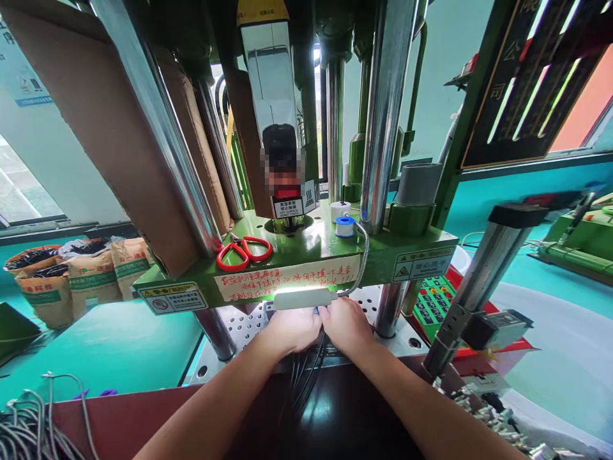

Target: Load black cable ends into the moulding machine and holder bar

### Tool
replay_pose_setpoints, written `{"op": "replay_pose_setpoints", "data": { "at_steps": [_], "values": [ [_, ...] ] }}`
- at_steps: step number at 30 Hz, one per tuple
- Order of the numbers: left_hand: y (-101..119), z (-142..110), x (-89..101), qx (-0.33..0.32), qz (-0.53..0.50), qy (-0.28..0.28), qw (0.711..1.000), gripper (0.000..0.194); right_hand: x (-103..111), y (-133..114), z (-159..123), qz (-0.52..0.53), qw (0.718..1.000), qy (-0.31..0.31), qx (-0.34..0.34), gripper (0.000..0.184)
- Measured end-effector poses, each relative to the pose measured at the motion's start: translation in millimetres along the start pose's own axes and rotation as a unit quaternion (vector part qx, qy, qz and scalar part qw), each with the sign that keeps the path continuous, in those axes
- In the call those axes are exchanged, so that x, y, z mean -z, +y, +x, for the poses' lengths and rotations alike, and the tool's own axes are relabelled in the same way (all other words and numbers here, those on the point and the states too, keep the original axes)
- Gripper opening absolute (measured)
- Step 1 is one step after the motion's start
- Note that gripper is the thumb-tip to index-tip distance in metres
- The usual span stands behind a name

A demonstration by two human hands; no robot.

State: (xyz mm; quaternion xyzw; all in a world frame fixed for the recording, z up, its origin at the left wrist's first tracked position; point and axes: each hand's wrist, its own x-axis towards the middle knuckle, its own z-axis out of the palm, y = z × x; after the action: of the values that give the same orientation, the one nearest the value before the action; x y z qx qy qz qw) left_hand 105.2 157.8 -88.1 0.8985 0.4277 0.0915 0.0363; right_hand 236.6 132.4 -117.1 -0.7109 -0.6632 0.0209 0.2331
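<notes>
Both my hands reach under the green platen of an upright moulding machine. My left hand and my right hand sit side by side, fingers curled and pressed onto a bundle of black cables. The cables run from my hands back toward me over a dark surface. The fingertips and whatever lies beneath them are hidden under the platen. A lit white lamp bar hangs just above my knuckles.
Red-handled scissors and two small spools lie on the platen. Chrome columns rise around it. A green keypad sits at right, loose grey cables at lower left, and sacks stand at far left.
</notes>
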Motion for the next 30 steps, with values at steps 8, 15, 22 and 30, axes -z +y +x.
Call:
{"op": "replay_pose_setpoints", "data": {
  "at_steps": [8,15,22,30],
  "values": [
    [4,-3,-1.6,0.011,0.005,0.001,1.000,0.041,0,0,1,0.014,1.000,0.009,0.004,0.025],
    [0,-2,-2.8,0.021,0.001,-0.001,1.000,0.041,-1,-1,3,0.025,1.000,0.007,-0.012,0.023],
    [2,-2,0.5,0.042,0.005,-0.021,0.999,0.041,9,0,-1,0.043,0.998,0.025,-0.026,0.023],
    [3,0,4.0,0.053,0.005,-0.026,0.998,0.039,15,5,4,0.060,0.997,0.024,-0.043,0.028]
  ]
}}
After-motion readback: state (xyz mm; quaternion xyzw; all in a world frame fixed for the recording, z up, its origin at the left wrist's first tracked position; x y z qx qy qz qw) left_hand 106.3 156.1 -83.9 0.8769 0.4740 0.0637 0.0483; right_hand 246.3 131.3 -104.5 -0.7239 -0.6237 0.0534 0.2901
